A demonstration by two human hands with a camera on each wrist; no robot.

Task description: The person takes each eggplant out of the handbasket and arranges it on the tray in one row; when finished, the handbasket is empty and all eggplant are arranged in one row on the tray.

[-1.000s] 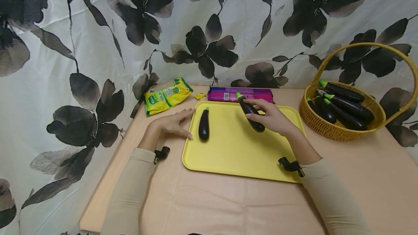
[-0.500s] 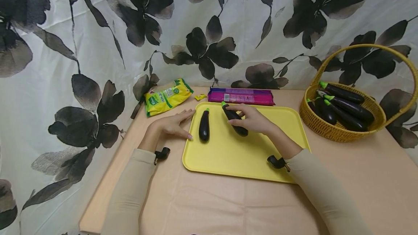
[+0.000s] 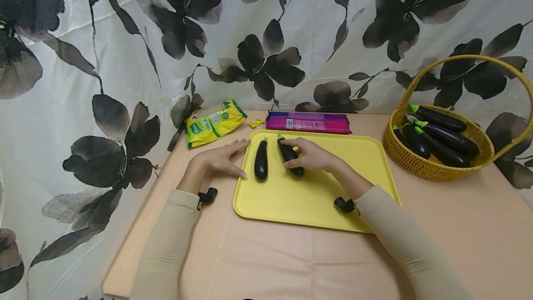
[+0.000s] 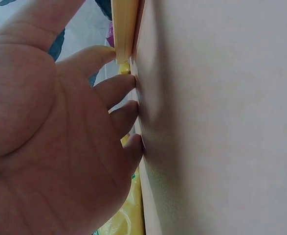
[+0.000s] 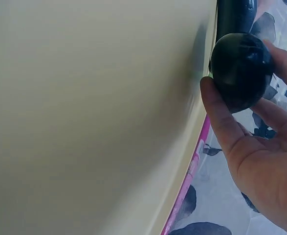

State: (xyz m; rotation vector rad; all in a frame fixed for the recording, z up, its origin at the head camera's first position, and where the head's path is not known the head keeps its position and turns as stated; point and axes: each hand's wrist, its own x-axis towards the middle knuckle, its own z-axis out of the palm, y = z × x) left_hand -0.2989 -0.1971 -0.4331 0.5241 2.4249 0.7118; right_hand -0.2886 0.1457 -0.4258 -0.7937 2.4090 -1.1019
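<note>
My right hand [image 3: 312, 154] grips an eggplant [image 3: 287, 153], dark purple with a green stem, over the left half of the yellow tray [image 3: 316, 203]. In the right wrist view its round end [image 5: 242, 71] sits between thumb and fingers. Whether it touches the tray is hard to tell. A second eggplant [image 3: 261, 161] lies on the tray just to its left, stem pointing away. At the tray's left edge my left hand [image 3: 218, 159] rests with fingers spread, holding nothing. The left wrist view shows its palm [image 4: 60, 132], with fingertips on the tabletop beside the tray's rim [image 4: 125, 29].
To the right stands a wicker basket [image 3: 433, 170] with a tall handle and several eggplants inside. Behind the tray lie a purple-pink package [image 3: 308, 122], a small yellow wrapper [image 3: 256, 123] and a yellow-green bag [image 3: 214, 124]. A floral curtain [image 3: 291, 27] hangs behind the table.
My right hand has carried the eggplant leftward across the tray, close to the one lying there, and its stem end now sits lower in view. The left hand has stayed put.
</note>
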